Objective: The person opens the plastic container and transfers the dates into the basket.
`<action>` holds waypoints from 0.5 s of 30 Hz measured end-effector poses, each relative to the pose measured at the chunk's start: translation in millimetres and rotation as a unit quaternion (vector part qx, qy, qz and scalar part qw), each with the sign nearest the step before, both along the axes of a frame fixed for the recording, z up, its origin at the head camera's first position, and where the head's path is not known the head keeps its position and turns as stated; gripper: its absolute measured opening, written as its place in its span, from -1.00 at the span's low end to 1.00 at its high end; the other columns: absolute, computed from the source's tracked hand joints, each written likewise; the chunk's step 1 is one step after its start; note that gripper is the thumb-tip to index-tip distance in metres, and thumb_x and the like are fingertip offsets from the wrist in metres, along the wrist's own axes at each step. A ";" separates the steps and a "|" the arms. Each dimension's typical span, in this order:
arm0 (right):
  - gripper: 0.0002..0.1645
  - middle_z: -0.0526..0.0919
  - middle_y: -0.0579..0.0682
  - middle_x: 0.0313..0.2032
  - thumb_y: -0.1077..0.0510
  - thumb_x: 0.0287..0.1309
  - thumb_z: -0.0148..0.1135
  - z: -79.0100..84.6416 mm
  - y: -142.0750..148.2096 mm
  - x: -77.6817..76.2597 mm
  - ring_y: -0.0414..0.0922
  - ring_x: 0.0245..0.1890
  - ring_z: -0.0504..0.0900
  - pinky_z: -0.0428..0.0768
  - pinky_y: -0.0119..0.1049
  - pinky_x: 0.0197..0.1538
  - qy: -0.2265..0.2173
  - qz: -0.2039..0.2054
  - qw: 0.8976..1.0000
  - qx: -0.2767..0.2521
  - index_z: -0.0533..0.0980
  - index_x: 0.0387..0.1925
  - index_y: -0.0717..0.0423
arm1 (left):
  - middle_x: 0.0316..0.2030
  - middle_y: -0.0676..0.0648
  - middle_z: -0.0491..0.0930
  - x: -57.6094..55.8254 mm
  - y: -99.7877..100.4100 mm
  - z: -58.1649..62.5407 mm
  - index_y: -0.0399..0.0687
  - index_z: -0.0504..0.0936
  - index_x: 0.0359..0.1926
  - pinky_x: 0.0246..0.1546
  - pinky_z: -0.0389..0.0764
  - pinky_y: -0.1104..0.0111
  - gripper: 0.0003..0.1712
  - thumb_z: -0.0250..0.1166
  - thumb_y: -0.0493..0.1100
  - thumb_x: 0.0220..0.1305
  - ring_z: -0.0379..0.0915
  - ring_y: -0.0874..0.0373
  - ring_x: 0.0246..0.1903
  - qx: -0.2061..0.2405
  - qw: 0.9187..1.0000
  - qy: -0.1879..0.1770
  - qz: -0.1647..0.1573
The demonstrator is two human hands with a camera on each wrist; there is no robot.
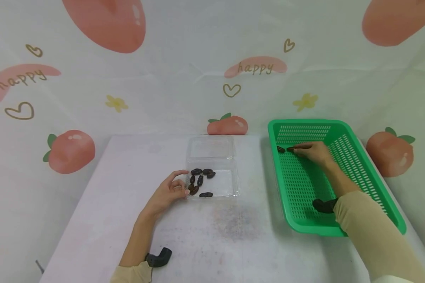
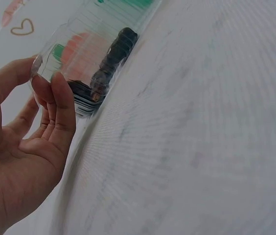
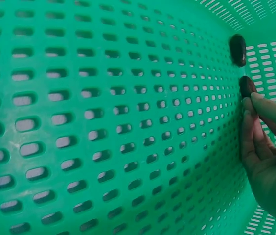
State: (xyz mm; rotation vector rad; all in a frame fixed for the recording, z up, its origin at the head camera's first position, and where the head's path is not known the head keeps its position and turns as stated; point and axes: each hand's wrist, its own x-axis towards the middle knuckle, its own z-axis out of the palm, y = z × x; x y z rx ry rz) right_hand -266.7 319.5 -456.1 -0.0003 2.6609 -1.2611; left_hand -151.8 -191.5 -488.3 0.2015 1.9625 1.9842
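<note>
Head view: on the white table (image 1: 184, 243) before a printed backdrop (image 1: 177, 86), my left hand (image 1: 168, 192) grips a clear box (image 1: 224, 181) of dark fruits (image 1: 196, 171). My right hand (image 1: 315, 152) pinches a half-hidden fruit (image 1: 290, 149) in the green basket (image 1: 315, 230).

From above, the head camera faces forward and down across the bench (image 1: 262, 251), the tilted left wrist view looks low and close at the clear box (image 1: 224, 182), and the right closely skims inside the green basket (image 1: 311, 231), both also showing in the head view.
</note>
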 end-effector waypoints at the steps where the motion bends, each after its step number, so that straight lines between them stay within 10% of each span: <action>1: -0.42 0.52 0.39 0.15 -0.02 0.37 0.22 0.7 0.3 0.1 -0.43 -0.25 0.55 0.59 -0.21 -0.03 0.000 0.002 1.000 -0.003 0.49 0.21 0.34 | -0.37 -0.02 0.44 -0.6 -0.3 -0.3 -0.13 0.22 0.43 -0.20 0.64 0.27 -0.19 0.38 -0.36 0.21 0.53 0.10 -0.33 0.000 1.000 0.001 -0.001; 15: -0.36 0.55 0.26 0.17 -0.04 0.43 0.14 16.6 4.1 3.4 -0.52 -0.22 0.54 0.47 0.06 0.23 -0.001 -0.001 0.998 -0.060 0.41 0.29 0.36 | -0.38 -0.02 0.44 0.1 0.6 -1.1 -0.06 0.25 0.43 -0.19 0.63 0.26 -0.20 0.39 -0.31 0.21 0.52 0.06 -0.34 -0.007 1.000 -0.008 0.007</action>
